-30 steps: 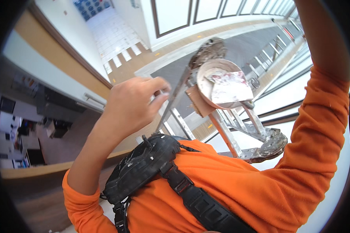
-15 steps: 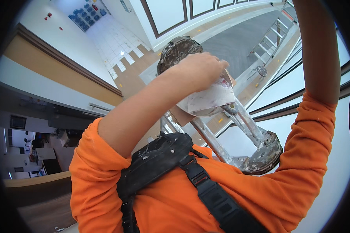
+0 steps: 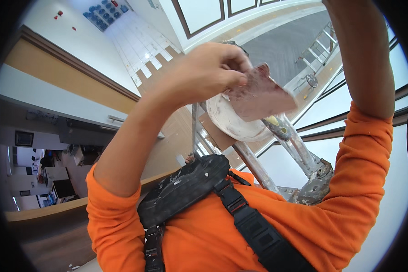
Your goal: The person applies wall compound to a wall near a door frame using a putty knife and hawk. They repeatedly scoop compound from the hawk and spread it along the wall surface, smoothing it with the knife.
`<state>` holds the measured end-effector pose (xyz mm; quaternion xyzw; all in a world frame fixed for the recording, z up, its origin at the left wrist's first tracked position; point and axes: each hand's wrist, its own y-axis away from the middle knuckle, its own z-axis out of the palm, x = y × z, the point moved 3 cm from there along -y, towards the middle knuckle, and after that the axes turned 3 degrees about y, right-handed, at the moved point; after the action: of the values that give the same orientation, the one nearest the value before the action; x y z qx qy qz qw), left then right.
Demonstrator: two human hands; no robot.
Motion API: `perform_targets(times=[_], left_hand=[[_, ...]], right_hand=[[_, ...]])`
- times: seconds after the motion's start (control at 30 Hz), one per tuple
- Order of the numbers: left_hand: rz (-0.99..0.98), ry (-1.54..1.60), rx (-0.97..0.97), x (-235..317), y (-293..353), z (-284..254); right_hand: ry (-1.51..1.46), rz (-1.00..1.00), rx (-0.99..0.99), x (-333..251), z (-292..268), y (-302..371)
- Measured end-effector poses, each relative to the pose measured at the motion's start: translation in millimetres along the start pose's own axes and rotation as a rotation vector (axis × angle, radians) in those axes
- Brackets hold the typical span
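My left hand [image 3: 206, 70] is raised in the upper middle, thumb and fingers pinching a thin, flat, pinkish plaster-smeared sheet [image 3: 265, 97]. The sheet is tilted and slightly blurred. Below and partly behind it is a round white dish [image 3: 222, 119] with dried smears, resting over a brown board [image 3: 216, 130]. A worn metal frame [image 3: 299, 147] with plaster-spattered legs stands beneath them. My right arm [image 3: 367, 59] reaches up past the top edge, so that hand is out of the picture.
An aluminium ladder [image 3: 319, 50] and a small round stool [image 3: 311, 80] stand on the floor at the upper right. To the left runs a white wall panel with a handle [image 3: 115, 119]. Blue water bottles [image 3: 105, 14] are far off. A black strap [image 3: 258, 226] crosses my chest.
My left hand has drawn back left and lifted the flat sheet off the dish, turning its pinkish face into view. More of the dish shows. My right arm has shifted slightly left.
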<state>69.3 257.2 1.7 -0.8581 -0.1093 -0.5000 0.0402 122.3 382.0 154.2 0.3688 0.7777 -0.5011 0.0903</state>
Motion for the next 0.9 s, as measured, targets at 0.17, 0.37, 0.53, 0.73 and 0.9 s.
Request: perform_targets(times=[0.17, 0.37, 0.53, 0.73, 0.9], left_hand=[[0.049, 0.199, 0.3, -11.2, 81.0, -91.2], [0.032, 0.488, 1.204, -187.3, 264.9, -128.3], [0.05, 0.684, 1.388, -153.6, 350.7, -70.4], [-0.052, 0.725, 1.936, -156.7, 426.0, 15.6], [0.129, 0.75, 2.18, -135.0, 460.1, 118.7]], right_hand=[[0.02, -0.016, -0.267, 17.1, 81.2, -30.8], [-0.008, -0.198, -0.777, 41.3, 236.8, -64.6], [-0.046, -0.547, -1.011, 17.5, 320.4, -60.6], [-0.106, -0.988, -1.115, -0.7, 375.6, -63.8], [-0.175, -1.259, -1.098, -16.6, 398.1, -53.3]])
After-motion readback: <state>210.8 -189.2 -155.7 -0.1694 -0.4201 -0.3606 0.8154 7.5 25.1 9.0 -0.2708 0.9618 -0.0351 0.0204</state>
